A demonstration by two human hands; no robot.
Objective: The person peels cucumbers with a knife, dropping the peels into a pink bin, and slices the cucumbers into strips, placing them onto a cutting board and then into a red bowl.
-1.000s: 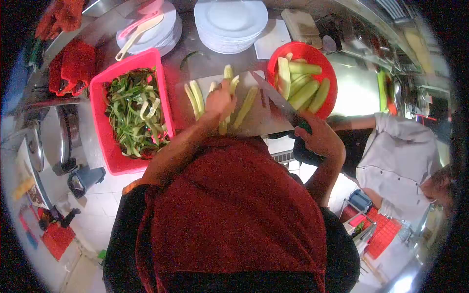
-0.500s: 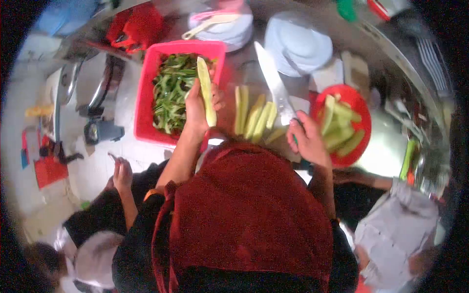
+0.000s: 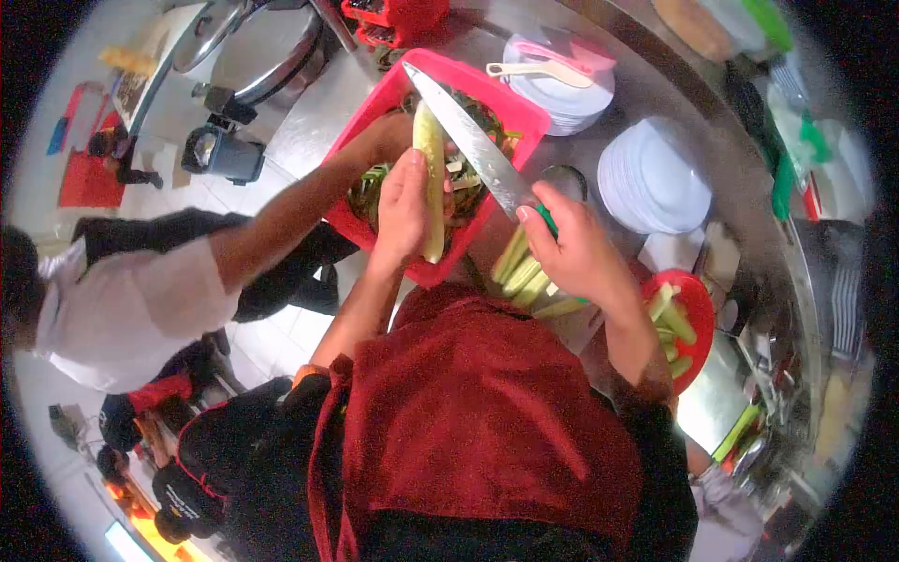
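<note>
My left hand (image 3: 403, 211) is closed around a long peeled cucumber piece (image 3: 428, 178), held upright over the near part of a pink-red bin (image 3: 526, 114). Green peelings (image 3: 365, 195) lie inside the bin. In my right hand (image 3: 582, 245) is a large kitchen knife (image 3: 473, 140) with a green handle. Its blade points up and left across the bin, close beside the cucumber. Below the right hand, several cut cucumber strips (image 3: 526, 272) rest on the work surface, partly hidden by that hand. A red bowl (image 3: 698, 323) at the right contains more cucumber pieces.
From the left, another person's arm (image 3: 286, 211) reaches into the bin, the hand partly hidden behind the cucumber. White plates (image 3: 655, 173) stand stacked at the back right. Another stack (image 3: 567, 108) carries a pale-handled utensil (image 3: 538, 71). A large metal pot (image 3: 267, 56) stands far left.
The view has turned, shifting the counter items right. The knife has moved from above the strips to beside the cucumber over the bin. Another person's arm has come in from the left.
</note>
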